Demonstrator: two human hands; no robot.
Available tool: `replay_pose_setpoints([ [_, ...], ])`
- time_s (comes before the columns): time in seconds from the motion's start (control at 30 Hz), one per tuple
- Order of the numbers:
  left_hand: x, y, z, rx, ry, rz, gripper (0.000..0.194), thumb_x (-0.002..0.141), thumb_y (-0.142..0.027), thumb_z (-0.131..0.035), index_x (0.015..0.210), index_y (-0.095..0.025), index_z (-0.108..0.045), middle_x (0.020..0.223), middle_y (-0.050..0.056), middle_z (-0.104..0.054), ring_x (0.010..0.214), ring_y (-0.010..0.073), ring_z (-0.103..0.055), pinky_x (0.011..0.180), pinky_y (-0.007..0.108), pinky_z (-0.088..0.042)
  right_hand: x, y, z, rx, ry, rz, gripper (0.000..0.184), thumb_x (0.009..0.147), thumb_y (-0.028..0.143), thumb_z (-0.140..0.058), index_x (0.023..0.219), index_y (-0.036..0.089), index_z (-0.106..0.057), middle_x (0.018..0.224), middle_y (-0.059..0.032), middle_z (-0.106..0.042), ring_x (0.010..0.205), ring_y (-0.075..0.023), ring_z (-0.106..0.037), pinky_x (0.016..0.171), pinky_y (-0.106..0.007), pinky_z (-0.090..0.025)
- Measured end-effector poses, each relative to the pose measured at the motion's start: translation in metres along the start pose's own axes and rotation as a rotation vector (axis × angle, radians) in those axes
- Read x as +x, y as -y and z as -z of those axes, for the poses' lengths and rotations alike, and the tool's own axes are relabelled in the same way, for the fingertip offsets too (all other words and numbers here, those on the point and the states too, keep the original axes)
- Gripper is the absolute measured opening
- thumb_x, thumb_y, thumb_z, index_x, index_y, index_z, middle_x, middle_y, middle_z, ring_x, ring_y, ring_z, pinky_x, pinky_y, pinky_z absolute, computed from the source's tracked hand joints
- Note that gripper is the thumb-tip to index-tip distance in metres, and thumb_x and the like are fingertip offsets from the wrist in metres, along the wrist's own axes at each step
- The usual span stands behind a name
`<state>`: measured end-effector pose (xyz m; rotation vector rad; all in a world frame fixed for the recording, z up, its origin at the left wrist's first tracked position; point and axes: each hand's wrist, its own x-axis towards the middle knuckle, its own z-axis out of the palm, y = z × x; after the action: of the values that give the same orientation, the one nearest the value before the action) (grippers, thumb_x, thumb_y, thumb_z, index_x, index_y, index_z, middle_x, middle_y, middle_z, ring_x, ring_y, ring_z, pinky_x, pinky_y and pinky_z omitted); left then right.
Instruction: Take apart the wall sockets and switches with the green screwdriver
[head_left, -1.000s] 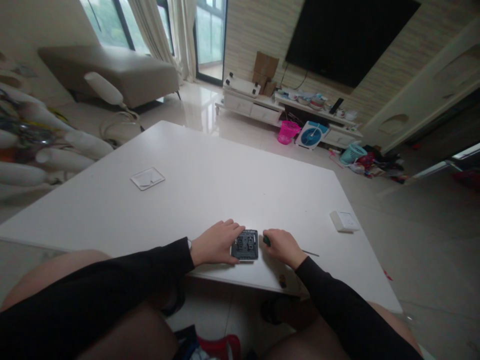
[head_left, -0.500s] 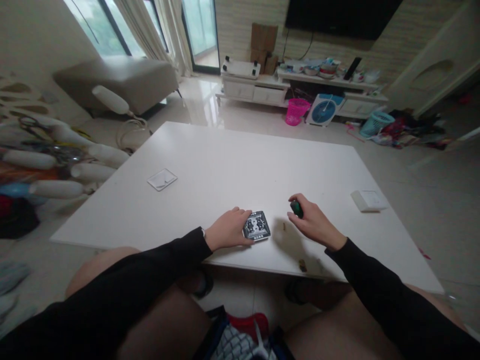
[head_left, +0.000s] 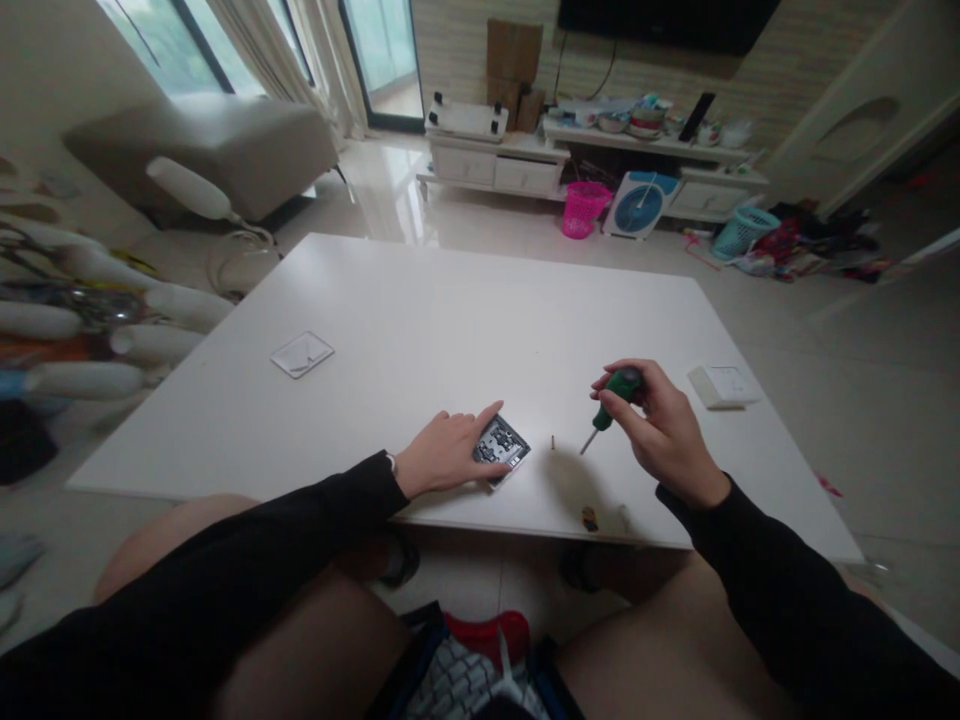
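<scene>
My right hand (head_left: pixel 675 430) grips a screwdriver (head_left: pixel 613 400) by its green and black handle. Its metal shaft slants down to the left, above the table. My left hand (head_left: pixel 442 452) holds a square wall-switch plate (head_left: pixel 501 440) against the white table, with thumb and forefinger at its edges. The plate's visible face is dark grey and white with a moulded pattern; part of it is hidden under the hand. Between plate and screwdriver tip lies a small brass-coloured screw (head_left: pixel 553 441). Nearer the front edge is a small yellow-and-black piece (head_left: pixel 590 518), too small to name.
On the white table (head_left: pixel 420 310), a thin square frame (head_left: pixel 302 354) lies at the left. A white box-shaped wall socket (head_left: pixel 724 386) sits near the right edge. Beyond the table stand a pink basket (head_left: pixel 583 210), a blue fan (head_left: pixel 641 205) and a low white cabinet (head_left: pixel 465 165).
The screwdriver has swung from lying within my right hand to pointing down-left, and that hand has shifted right. The wall-switch plate has turned under my left hand. The whole view has shifted slightly.
</scene>
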<state>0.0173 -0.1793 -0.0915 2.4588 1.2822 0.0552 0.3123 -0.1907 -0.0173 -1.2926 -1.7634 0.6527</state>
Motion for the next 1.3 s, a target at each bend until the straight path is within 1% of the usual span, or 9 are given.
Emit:
replay_pose_setpoints([
  [0.17,0.001,0.015,0.013,-0.018,-0.066,-0.104,0.058,0.092,-0.026,-0.059,0.149,-0.017,-0.049,0.136,0.016,-0.064,0.123,0.0308,-0.063,0.103,0.045,-0.050,0.000,0.003,0.004,-0.098,-0.024,0.049,0.027,0.098,0.039,-0.069,0.120,0.024,-0.062,0.107,-0.0068,-0.077,0.094,-0.0239,-0.074,0.083,-0.042,-0.062],
  [0.3,0.002,0.029,0.012,-0.113,-0.047,-0.302,0.072,0.076,-0.003,-0.054,0.146,-0.020,-0.051,0.156,0.013,-0.053,0.142,0.0276,-0.053,0.114,0.045,-0.046,-0.001,0.005,0.005,-0.131,-0.012,0.049,0.024,0.098,0.037,-0.069,0.118,0.024,-0.064,0.113,-0.0068,-0.078,0.090,-0.0217,-0.074,0.081,-0.040,-0.062],
  [0.4,0.002,0.031,0.008,-0.098,0.008,-0.373,0.079,0.074,-0.003,-0.057,0.150,-0.022,-0.049,0.164,0.013,-0.047,0.149,0.0303,-0.046,0.120,0.050,-0.040,-0.001,0.007,0.004,-0.117,-0.005,0.038,0.025,0.097,0.037,-0.070,0.119,0.025,-0.065,0.115,-0.0070,-0.078,0.090,-0.0218,-0.074,0.077,-0.037,-0.063],
  [0.6,0.002,0.031,0.011,-0.027,-0.005,-0.317,0.066,0.081,-0.017,-0.067,0.145,-0.025,-0.053,0.146,0.010,-0.061,0.133,0.0297,-0.057,0.115,0.048,-0.040,-0.001,0.006,0.003,-0.131,-0.002,0.042,0.028,0.096,0.038,-0.070,0.120,0.024,-0.065,0.115,-0.0083,-0.078,0.088,-0.0228,-0.075,0.072,-0.037,-0.065],
  [0.7,0.001,0.030,0.017,0.065,-0.029,-0.264,0.046,0.087,-0.029,-0.068,0.132,-0.022,-0.061,0.125,0.011,-0.067,0.116,0.0296,-0.061,0.108,0.048,-0.043,-0.002,0.007,0.003,-0.135,-0.001,0.046,0.028,0.097,0.038,-0.069,0.121,0.024,-0.064,0.113,-0.0083,-0.079,0.089,-0.0232,-0.075,0.069,-0.036,-0.065],
  [0.87,0.000,0.022,0.024,0.138,-0.022,-0.286,0.009,0.090,-0.022,-0.061,0.097,-0.020,-0.065,0.102,0.009,-0.067,0.102,0.0277,-0.061,0.098,0.046,-0.045,-0.002,0.009,0.002,-0.149,-0.013,0.073,0.026,0.096,0.036,-0.070,0.119,0.024,-0.063,0.111,-0.0071,-0.080,0.091,-0.0230,-0.077,0.073,-0.035,-0.066],
  [1.1,0.002,0.031,0.009,-0.017,-0.054,-0.332,0.066,0.087,-0.018,-0.063,0.150,-0.021,-0.042,0.164,0.016,-0.042,0.148,0.0315,-0.044,0.116,0.048,-0.042,-0.004,0.012,0.002,-0.131,-0.010,0.068,0.029,0.095,0.038,-0.071,0.120,0.024,-0.064,0.111,-0.0079,-0.080,0.093,-0.0237,-0.078,0.073,-0.036,-0.067],
  [1.2,0.003,0.031,0.006,-0.030,-0.030,-0.314,0.068,0.086,-0.019,-0.063,0.150,-0.019,-0.042,0.160,0.019,-0.046,0.146,0.0322,-0.048,0.117,0.050,-0.043,-0.004,0.010,0.001,-0.044,-0.020,0.047,0.031,0.094,0.040,-0.074,0.119,0.024,-0.064,0.113,-0.0078,-0.080,0.093,-0.0236,-0.078,0.079,-0.039,-0.068],
  [1.3,0.003,0.023,0.010,-0.012,-0.037,-0.300,0.049,0.086,-0.025,-0.066,0.134,-0.019,-0.054,0.142,0.017,-0.058,0.134,0.0330,-0.055,0.112,0.050,-0.046,-0.005,0.008,-0.001,0.070,-0.037,0.024,0.032,0.092,0.040,-0.076,0.118,0.025,-0.064,0.115,-0.0068,-0.078,0.094,-0.0233,-0.079,0.083,-0.041,-0.068],
])
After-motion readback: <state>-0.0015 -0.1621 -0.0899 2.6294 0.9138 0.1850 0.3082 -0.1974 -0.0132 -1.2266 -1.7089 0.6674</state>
